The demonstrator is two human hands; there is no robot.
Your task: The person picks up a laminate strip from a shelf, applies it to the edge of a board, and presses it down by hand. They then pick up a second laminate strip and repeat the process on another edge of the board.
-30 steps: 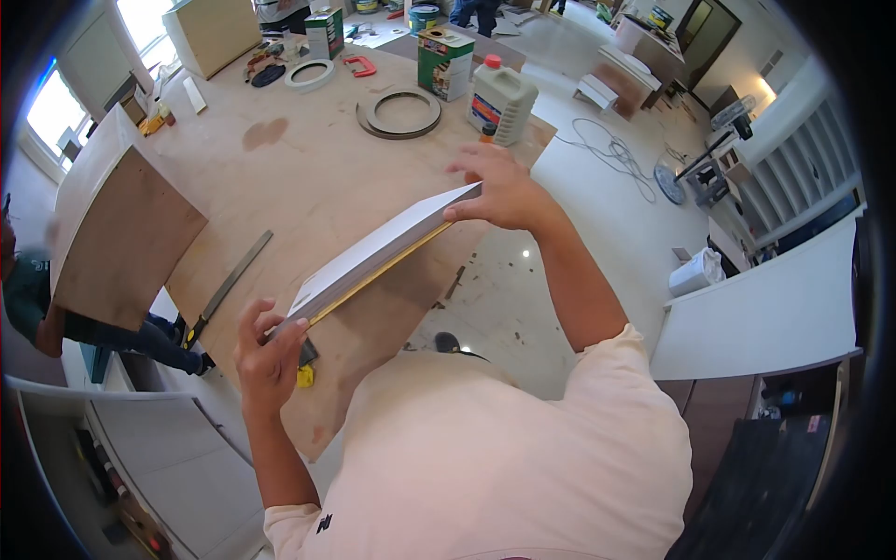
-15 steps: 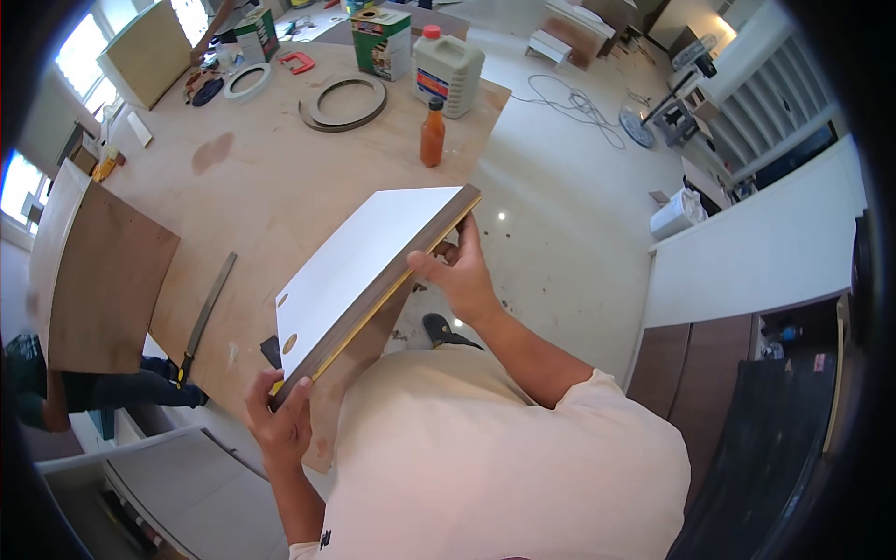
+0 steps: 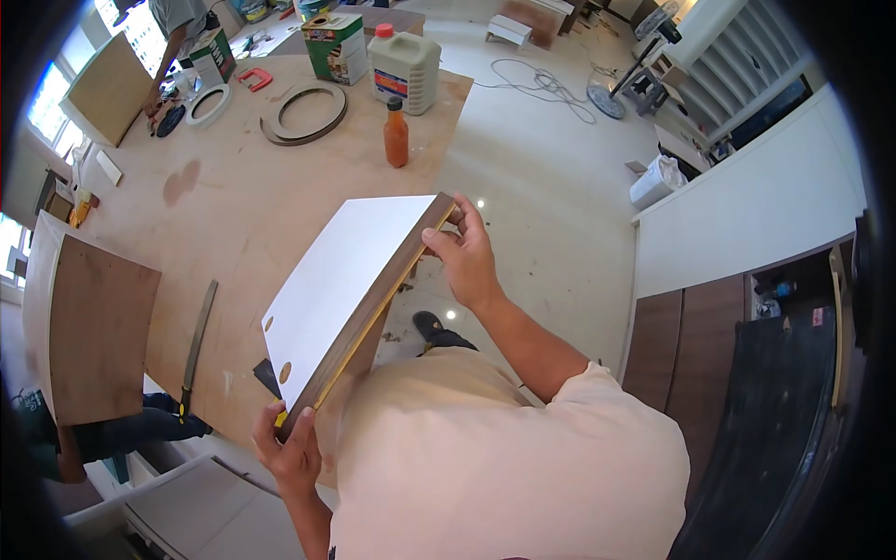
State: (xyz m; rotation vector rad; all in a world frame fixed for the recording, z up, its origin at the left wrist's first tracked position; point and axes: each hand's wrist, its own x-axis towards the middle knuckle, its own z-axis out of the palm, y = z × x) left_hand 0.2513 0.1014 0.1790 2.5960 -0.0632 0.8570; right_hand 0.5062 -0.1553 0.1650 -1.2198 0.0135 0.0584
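A white cabinet door panel [image 3: 359,271] with a brown edge strip and two round holes near one end is held tilted over the near edge of the table. My left hand [image 3: 289,453] grips its lower corner, thumb on the edge strip. A small yellow patch shows by those fingers; I cannot make out what it is. My right hand [image 3: 464,257] is closed on the upper corner, its thumb pressed against the edge. Beside the panel's lower end lies a dark flat piece [image 3: 267,378], partly hidden. To the left rests a long-bladed hand tool [image 3: 199,350] with a yellow-and-black handle.
On the wooden table [image 3: 233,205] stand an orange bottle [image 3: 396,138], a white jug [image 3: 405,75], a green can [image 3: 336,51] and a coil of edge band [image 3: 313,117]. A curved brown panel [image 3: 103,336] stands left. Another person's arm [image 3: 166,70] reaches in at the back.
My view has shifted, so the table items sit further left. The right hand's thumb is closer to the panel's upper corner. More of the person at the back shows.
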